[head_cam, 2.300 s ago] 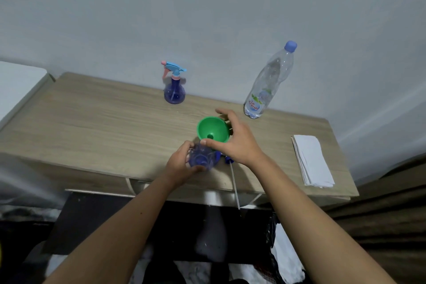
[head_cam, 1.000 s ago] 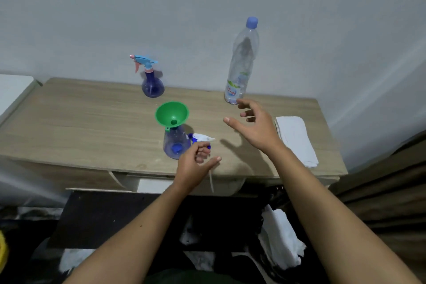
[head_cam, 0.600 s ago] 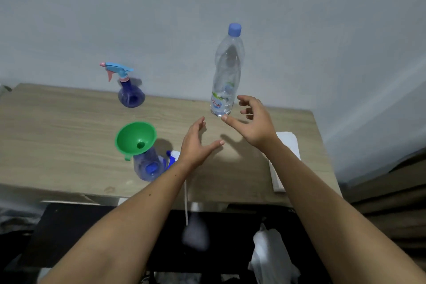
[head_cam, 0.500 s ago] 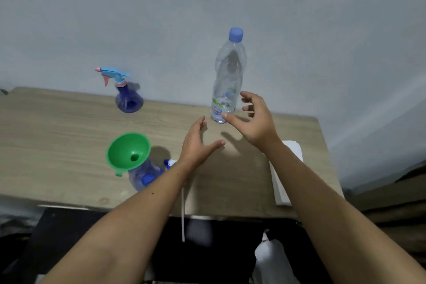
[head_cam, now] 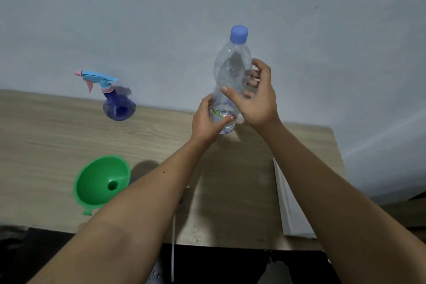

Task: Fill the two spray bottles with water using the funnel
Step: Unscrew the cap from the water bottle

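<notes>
A clear water bottle (head_cam: 231, 69) with a blue cap stands at the back of the wooden table (head_cam: 53, 143). My left hand (head_cam: 206, 120) grips its lower part around the label. My right hand (head_cam: 255, 99) curls around its middle from the right, thumb on the front. A green funnel (head_cam: 101, 183) sits near the front edge on top of an open spray bottle that my left forearm hides almost entirely. A second blue spray bottle (head_cam: 116, 104) with its blue-pink trigger head on stands at the back left.
A folded white cloth (head_cam: 288, 210) lies on the right side of the table, partly under my right forearm. A thin white dip tube (head_cam: 173, 249) hangs over the front edge. The wall rises directly behind the table.
Both hands reached forward from the funnel area to the water bottle and took hold of it. The funnel stays on the open spray bottle.
</notes>
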A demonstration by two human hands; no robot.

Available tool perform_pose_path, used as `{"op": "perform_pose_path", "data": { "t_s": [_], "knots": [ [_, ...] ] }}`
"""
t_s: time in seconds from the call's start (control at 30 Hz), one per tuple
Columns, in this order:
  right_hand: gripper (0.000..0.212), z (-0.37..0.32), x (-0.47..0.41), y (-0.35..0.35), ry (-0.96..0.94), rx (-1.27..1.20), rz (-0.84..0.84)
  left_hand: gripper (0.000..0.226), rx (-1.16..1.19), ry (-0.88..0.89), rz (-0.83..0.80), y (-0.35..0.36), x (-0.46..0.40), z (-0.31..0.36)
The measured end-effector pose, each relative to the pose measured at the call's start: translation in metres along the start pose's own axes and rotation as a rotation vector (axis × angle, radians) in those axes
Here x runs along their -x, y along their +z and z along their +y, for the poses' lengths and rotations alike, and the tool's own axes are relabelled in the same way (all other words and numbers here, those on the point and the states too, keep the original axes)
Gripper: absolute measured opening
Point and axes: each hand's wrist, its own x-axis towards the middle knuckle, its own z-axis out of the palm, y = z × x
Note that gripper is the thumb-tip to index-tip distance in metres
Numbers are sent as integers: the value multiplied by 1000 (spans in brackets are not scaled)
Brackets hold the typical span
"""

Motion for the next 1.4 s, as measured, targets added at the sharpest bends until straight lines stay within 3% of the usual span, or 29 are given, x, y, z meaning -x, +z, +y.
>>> {"op": "perform_pose_path", "data": {
  "t_s": [0.4, 0.7, 0.9, 1.03, 1.4],
  "knots": [
    [79, -25, 38, -20, 17, -20, -15, 103, -38, -24, 20, -8, 54, 5],
    [79, -58, 144, -43, 81, 4, 20, 89, -31, -26, -83, -32, 155, 14],
    [83, -79, 211, -46, 125, 60, 45, 102, -2, -26, -149, -56, 208, -1],
    [84, -90, 246, -41, 140, 87, 63, 96, 53, -10, -196, -68, 233, -8],
    [82, -110, 271, -38, 100, 207, 96, 88, 75, 35, -302, -83, 249, -16]
  ]
}}
